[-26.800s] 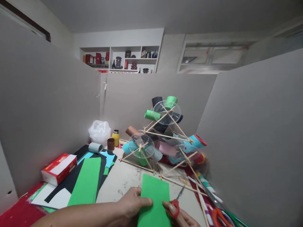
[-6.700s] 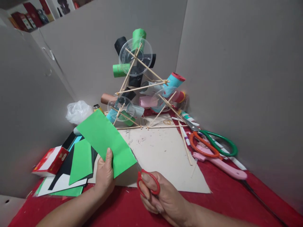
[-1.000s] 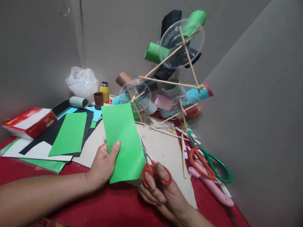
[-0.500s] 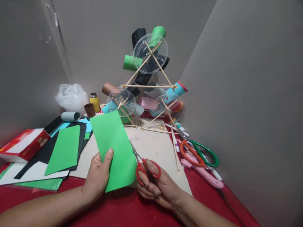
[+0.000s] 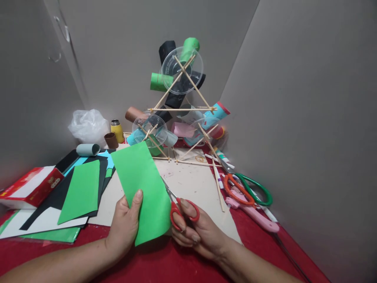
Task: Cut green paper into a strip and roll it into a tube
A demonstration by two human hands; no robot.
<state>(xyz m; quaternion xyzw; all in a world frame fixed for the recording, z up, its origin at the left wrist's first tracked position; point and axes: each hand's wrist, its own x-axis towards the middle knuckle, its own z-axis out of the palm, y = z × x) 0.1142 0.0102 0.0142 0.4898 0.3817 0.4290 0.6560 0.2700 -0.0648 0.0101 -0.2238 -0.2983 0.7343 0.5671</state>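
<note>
My left hand (image 5: 126,220) pinches a sheet of bright green paper (image 5: 147,188) along its left edge, thumb on top. The sheet is held tilted up off the table, its lower right corner bending. In my right hand (image 5: 200,232) is a small pair of scissors with red handles (image 5: 193,212), fingers through the loops. Their blades lie at the right edge of the green paper and are slightly apart. Part of the blades is hidden by the paper's edge, so I cannot tell how deep they reach.
A stick frame (image 5: 182,109) with clear plastic discs and coloured paper tubes stands at the back. Left lie coloured sheets (image 5: 79,188) and a red box (image 5: 32,186). On the right are large scissors (image 5: 255,188) and a pink glue gun (image 5: 256,218). Grey cardboard (image 5: 188,177) covers the red table.
The view has shifted slightly. My left hand and the green paper sit a little lower in the picture; the scissors remain at the paper's right edge.
</note>
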